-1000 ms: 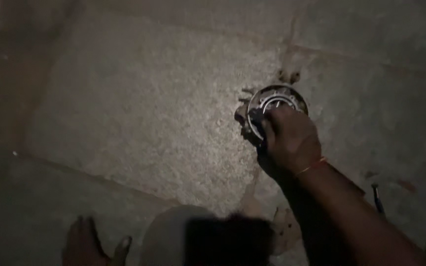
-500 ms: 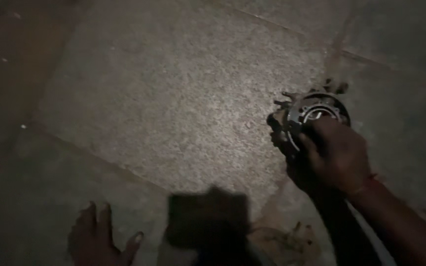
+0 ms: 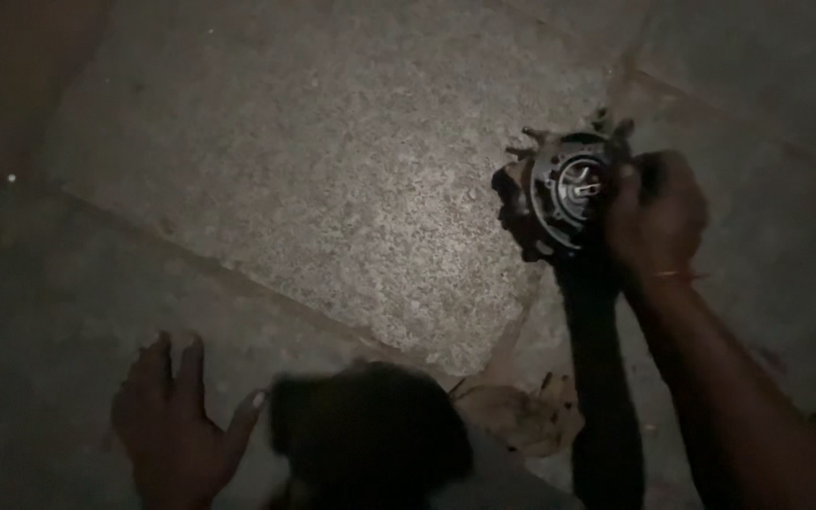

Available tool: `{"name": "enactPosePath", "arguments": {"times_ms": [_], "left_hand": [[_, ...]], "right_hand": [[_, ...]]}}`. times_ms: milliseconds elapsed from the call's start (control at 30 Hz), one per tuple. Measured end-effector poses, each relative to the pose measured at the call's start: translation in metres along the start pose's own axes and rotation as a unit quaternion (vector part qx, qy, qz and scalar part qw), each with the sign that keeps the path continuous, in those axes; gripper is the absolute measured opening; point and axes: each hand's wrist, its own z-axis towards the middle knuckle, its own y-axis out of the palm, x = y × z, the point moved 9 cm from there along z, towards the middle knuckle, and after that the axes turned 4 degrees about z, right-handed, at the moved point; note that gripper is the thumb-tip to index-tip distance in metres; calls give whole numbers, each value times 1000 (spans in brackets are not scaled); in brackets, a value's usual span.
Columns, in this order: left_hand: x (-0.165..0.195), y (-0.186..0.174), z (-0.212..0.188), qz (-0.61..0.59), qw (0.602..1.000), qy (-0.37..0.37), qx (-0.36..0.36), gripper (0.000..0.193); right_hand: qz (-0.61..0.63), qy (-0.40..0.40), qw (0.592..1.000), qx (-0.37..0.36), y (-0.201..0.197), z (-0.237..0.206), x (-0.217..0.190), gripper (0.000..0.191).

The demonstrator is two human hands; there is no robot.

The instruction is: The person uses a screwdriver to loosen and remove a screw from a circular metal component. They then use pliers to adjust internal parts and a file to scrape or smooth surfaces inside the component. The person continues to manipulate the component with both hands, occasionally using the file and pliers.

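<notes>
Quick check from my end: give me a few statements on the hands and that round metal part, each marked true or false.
1. The right hand grips the round metal part. True.
2. The left hand holds a tool. False: it is open, fingers spread, over the stone floor.
3. The part lies flat in the floor's middle. False: it is tilted, at the right.
4. The scene is dimly lit. True.
</notes>
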Motion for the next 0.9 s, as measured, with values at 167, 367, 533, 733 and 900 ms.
{"name": "enactPosePath", "arguments": {"times_ms": [167,367,533,733,900], "left_hand": [[-15,8,-5,67,997,-18,-31,95],[-27,25,8,31,998,44,-21,102],[-24,20,7,88,993,57,58,74],[-18,29,-2,196,979,3,-58,79],[-10,14,-4,163,983,-22,-85,90]], "right_hand": [[-76,-107,991,5,17,-6,-53,18],[-136,-108,985,9,22,-11,-75,16],[-130,-78,988,-9,19,-11,-79,16],[-119,-53,991,-22,15,-7,-84,16],[-128,-28,991,-25,22,-7,-74,19]]}}
